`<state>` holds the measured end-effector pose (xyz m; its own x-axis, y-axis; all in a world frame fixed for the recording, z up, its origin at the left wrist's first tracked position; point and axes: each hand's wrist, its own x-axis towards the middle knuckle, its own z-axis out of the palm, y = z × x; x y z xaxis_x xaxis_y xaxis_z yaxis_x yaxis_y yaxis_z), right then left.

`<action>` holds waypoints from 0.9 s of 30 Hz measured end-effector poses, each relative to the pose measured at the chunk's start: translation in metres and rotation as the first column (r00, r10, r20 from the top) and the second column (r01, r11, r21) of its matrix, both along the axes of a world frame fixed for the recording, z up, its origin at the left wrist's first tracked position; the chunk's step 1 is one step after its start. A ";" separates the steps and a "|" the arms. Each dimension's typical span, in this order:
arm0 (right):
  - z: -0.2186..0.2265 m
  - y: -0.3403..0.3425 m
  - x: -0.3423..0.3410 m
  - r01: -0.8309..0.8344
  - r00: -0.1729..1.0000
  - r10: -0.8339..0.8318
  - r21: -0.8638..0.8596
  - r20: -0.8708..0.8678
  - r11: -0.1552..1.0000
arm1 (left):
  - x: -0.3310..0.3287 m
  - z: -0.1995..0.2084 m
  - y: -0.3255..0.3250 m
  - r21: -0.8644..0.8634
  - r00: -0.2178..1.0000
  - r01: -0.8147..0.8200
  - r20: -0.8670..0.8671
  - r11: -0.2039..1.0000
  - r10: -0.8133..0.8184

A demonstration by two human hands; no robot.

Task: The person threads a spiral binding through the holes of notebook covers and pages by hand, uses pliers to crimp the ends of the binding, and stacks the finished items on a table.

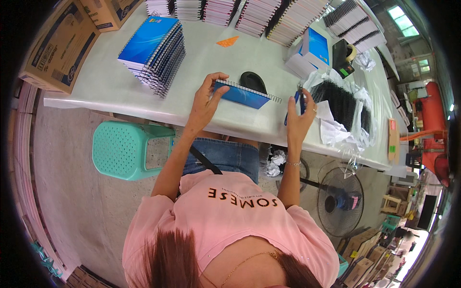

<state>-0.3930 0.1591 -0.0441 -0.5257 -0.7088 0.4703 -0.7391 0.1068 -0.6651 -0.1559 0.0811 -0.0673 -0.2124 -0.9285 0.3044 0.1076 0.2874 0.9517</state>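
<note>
Brown hair nearest us, and there's the left hand gripping the blue notebook spine-up on the tabletop, apparently to steady it, its coil end jutting toward pliers held in the right hand's grip.

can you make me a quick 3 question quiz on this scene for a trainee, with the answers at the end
1. Multiple choice: what does the right hand hold?
A) a roll of tape
B) blue-handled pliers
C) a crumpled sheet of paper

2. True or false: the orange triangular scrap lies to the right of the right hand.

3. Fill in: the left hand holds a blue spiral notebook, and its wire coil sticks out past the ____ end.

Key:
1. B
2. False; the orange triangular scrap lies to the left of that hand.
3. right
</note>
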 end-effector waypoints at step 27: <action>0.026 0.028 0.129 -0.545 0.838 0.545 -0.039 0.014 0.838 | 0.022 0.029 0.030 0.091 0.991 -0.058 0.129 0.994 0.046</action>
